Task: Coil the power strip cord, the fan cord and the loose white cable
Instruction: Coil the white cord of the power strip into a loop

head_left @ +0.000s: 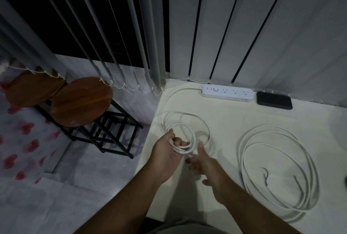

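Observation:
A white power strip lies at the back of the white table, under the blinds. Its white cord runs left from the strip and curls into several loops near the table's left edge. My left hand grips the bundled loops, fingers curled round them. My right hand hovers just right of that bundle, thumb up and fingers relaxed, holding nothing. The loose white cable lies in a wide coil on the right of the table, its bare wire ends inside the coil. No fan cord can be made out.
A black flat device sits right of the power strip. Two round wooden stools on black frames stand on the floor left of the table. Vertical blinds hang behind. A pale rounded object shows at the right edge.

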The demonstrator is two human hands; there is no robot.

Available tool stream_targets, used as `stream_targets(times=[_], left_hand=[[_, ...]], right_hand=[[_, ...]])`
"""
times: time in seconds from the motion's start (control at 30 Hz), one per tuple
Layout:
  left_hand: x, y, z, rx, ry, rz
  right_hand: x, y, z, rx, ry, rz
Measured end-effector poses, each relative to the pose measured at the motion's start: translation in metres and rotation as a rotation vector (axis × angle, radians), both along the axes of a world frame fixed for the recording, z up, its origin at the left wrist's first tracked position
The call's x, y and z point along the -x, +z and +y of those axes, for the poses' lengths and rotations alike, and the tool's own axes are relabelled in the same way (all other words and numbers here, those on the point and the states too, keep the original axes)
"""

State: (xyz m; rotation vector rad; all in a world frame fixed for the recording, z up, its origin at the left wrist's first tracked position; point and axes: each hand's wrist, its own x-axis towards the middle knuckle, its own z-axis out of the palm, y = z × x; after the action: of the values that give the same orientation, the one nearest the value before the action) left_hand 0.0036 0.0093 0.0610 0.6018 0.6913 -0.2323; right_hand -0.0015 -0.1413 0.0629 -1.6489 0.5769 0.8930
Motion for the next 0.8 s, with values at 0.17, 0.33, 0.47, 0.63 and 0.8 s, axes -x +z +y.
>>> stream_targets(times=[0.17,0.33,0.47,0.63,0.8], left_hand=[[0.010,0.003,-0.013,-0.161,-0.126,0.003],[0.028,0.000,-0.021,-0.364,-0.349,0.042],[0.015,0.007,-0.007,-0.418,-0.256,-0.024],[-0.004,0.018,0.004,-0.482,-0.348,-0.056],[-0.004,0.018,-0.007,-0.597,-0.409,0.037]], right_hand=[[-0.007,0.000,0.012,-0.232,-0.147,-0.103],[-0.014,-0.004,0.006,-0.180,-0.225,-0.272],[-0.013,-0.004,0.002,-0.129,-0.076,-0.407],[-0.019,-0.005,0.001,0.032,0.066,-0.590],[-0.027,-0.004,0.007,0.064,0.052,-0.535]])
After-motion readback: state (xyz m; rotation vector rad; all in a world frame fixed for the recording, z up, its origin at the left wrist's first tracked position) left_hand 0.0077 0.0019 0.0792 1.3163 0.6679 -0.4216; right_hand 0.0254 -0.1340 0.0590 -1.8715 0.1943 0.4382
